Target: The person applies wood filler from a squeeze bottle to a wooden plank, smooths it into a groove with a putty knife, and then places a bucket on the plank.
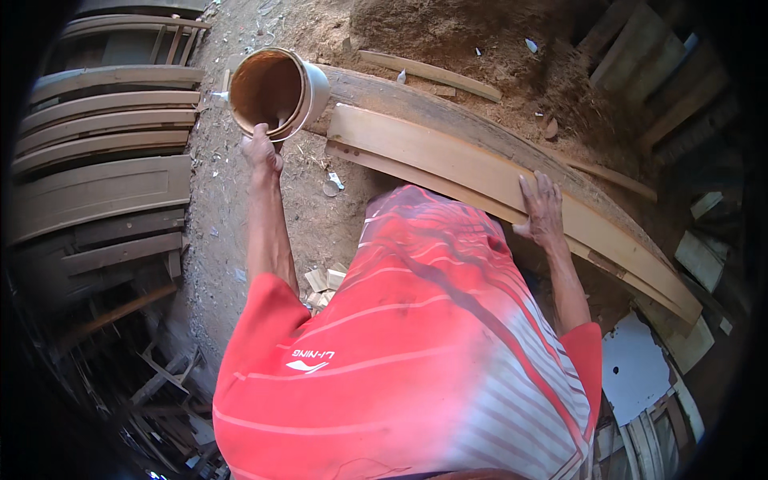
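A white bucket [314,94] with a brown-stained inside is tipped so its mouth faces me, at the upper left. My left hand [264,150] is closed on its lower rim; some of the fingers are hidden inside. A long pale wooden board [432,149] lies across in front of my body, on a thick rough timber [384,94]. Flat on this board rests my right hand [544,210], its fingers spread and the thumb near the close edge. Under the near side of the board, another wooden piece [400,176] shows.
Several wooden panels [104,188] are lined up at the left. Sawdust [448,36] and a loose wood strip [432,76] lie beyond the timber. Small wood offcuts [324,284] sit on the ground by my left elbow. At the lower right is a white sheet [636,364].
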### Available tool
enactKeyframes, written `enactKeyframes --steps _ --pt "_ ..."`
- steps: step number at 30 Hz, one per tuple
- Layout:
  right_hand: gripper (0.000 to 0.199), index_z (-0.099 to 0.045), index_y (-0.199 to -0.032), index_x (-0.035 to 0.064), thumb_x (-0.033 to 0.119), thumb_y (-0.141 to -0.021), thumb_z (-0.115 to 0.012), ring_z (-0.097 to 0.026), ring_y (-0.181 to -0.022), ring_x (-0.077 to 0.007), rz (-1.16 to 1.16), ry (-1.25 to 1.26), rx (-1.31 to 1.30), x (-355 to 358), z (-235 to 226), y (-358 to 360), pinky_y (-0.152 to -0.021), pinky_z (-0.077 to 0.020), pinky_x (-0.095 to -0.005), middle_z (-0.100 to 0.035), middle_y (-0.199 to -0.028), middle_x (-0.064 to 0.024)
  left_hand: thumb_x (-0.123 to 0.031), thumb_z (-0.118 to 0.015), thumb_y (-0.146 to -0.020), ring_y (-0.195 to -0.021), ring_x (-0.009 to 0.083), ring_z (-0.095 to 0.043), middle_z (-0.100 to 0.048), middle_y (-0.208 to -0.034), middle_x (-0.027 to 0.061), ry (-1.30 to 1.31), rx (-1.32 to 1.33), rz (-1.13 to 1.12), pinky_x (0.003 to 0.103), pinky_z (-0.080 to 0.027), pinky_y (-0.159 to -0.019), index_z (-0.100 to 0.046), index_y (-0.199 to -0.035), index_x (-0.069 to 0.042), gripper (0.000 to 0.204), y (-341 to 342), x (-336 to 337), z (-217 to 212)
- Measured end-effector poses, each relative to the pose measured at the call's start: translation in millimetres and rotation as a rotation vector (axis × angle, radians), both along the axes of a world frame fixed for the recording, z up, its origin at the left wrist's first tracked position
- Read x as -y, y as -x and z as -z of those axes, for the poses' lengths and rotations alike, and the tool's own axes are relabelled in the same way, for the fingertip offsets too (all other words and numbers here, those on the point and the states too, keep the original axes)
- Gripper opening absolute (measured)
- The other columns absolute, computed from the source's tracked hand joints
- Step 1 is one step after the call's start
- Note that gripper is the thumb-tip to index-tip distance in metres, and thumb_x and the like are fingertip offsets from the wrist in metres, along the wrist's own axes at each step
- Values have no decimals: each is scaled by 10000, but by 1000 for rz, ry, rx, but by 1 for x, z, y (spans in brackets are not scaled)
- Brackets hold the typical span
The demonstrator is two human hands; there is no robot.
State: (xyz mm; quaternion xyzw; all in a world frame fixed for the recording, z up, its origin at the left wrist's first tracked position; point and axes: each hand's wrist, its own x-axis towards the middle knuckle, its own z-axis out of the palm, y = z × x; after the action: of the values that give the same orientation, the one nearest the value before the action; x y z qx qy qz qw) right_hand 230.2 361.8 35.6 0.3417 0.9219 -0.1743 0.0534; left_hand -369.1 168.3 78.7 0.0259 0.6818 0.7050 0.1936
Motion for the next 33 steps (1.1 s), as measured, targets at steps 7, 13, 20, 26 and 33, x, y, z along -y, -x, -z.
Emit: enactKeyframes --steps 7,13,20,26,33 --pt "1148 -332 -1609 201 303 -639 -939 -275 -1526 -409 164 -40 77 27 -16 0 -1224 -261 -567 -282 -1650 -197 -195 -605 -982 -881 317 -721 -655 -1143 181 222 87 28 455 -649 -734 -494 -1352 18 442 25 -32 28" --pt "866 -413 -1553 65 321 -831 -817 -355 -1469 -442 373 -27 -89 54 -12 -23 -1201 -284 -567 -380 -1587 -250 -312 -694 -948 -1001 317 -679 -655 -1178 210 406 -72 -45 461 -592 -801 -479 -1375 100 631 33 -25 13" --pt "607 -482 -1442 -9 99 -861 -617 -503 -1269 -440 1128 -419 -312 70 23 -96 -1088 -412 -519 -508 -1366 -264 -288 -742 -950 -1367 385 -480 -501 -1488 243 719 -1250 201 487 -428 -1106 -470 -1444 55 660 -77 -32 -35" --pt "695 -494 -1377 -24 441 -911 -716 -598 -1186 -339 2108 -65 -740 41 88 -170 -1008 -472 -464 -614 -1268 -236 -317 -911 -748 -1556 443 -182 -238 -1672 232 697 -1099 1355 578 -202 -1241 -325 -1612 -155 1057 -235 -53 38" --pt "829 -454 -1367 -75 499 -874 -792 -565 -1263 -345 2399 37 -955 15 98 -212 -1019 -502 -478 -516 -1422 -233 -308 -869 -717 -1573 465 -97 -121 -1699 258 603 -1341 1523 625 -114 -1245 -252 -1649 -225 1122 -310 -87 93"
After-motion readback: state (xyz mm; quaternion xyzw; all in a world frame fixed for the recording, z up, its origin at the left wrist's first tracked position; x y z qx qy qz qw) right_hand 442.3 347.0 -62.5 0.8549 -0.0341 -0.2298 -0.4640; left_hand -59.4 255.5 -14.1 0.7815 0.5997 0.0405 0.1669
